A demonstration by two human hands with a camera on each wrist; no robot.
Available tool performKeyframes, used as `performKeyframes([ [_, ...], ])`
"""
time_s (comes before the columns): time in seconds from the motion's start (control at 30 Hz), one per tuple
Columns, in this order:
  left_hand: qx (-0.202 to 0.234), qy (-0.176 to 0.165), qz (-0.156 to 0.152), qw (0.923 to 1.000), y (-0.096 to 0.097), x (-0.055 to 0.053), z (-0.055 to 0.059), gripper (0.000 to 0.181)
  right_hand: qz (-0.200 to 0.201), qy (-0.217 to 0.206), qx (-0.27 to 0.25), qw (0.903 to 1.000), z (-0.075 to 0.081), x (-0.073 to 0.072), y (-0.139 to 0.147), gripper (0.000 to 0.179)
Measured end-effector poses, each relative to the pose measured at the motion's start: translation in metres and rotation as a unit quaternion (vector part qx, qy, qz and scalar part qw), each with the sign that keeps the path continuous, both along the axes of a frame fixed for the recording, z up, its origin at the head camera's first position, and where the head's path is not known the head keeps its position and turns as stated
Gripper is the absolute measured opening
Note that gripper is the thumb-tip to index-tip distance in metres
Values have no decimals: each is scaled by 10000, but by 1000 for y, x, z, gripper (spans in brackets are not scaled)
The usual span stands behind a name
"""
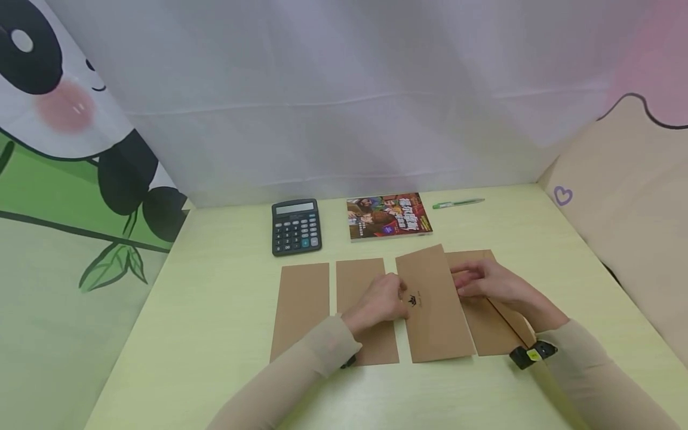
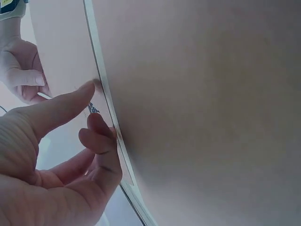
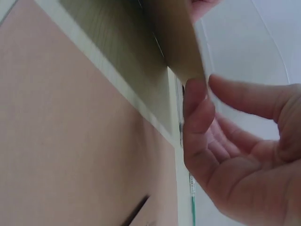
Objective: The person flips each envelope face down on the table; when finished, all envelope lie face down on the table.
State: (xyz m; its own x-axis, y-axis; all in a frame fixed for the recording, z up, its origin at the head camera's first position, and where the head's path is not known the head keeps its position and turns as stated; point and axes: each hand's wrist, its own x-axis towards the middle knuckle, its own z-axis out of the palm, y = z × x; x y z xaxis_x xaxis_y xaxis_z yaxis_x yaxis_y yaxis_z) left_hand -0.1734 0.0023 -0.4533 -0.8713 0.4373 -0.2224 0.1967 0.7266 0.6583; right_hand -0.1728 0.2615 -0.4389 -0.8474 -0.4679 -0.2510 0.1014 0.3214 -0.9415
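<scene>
Several brown kraft-paper notebooks lie in a row on the table. The third one from the left, a kraft notebook with a small dark crown print, is tilted with its right side raised. My right hand pinches that raised edge between thumb and fingers, as the right wrist view shows closely. At the notebook's left edge, my left hand holds on beside the crown print, its thumb and curled fingers close together. Under the right hand lies the rightmost notebook, crossed by a dark diagonal line. The left forearm partly covers the second notebook.
The leftmost notebook lies flat. Behind the row are a black calculator, a colourful book and a green pen. A white cloth wall stands at the back edge of the pale wooden table.
</scene>
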Motion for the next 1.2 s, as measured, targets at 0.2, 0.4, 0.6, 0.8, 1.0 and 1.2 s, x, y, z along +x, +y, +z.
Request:
performKeyframes([
  [0.2, 14, -26, -67, 10000, 3, -2, -1, 54, 276, 259, -60, 9993, -4, -1, 4, 59],
  [0.4, 39, 196, -274, 9994, 4, -1, 1, 55, 388, 10, -603, 9974, -10, -3, 8, 63],
  [0.6, -31, 581, -433, 9974, 4, 1, 2, 58, 370, -291, -859, 9952, -14, -4, 6, 63],
  [0.8, 235, 429, -386, 9981, 5, 2, 1, 62, 521, -262, -804, 9951, -19, -4, -1, 67],
  [1.0, 529, 145, -256, 9982, 5, 3, 4, 68, 807, -362, -910, 9919, -21, -6, -8, 66],
  [1.2, 717, 42, -227, 9972, 5, 3, 5, 64, 933, 0, -448, 9946, -21, -6, -13, 61],
])
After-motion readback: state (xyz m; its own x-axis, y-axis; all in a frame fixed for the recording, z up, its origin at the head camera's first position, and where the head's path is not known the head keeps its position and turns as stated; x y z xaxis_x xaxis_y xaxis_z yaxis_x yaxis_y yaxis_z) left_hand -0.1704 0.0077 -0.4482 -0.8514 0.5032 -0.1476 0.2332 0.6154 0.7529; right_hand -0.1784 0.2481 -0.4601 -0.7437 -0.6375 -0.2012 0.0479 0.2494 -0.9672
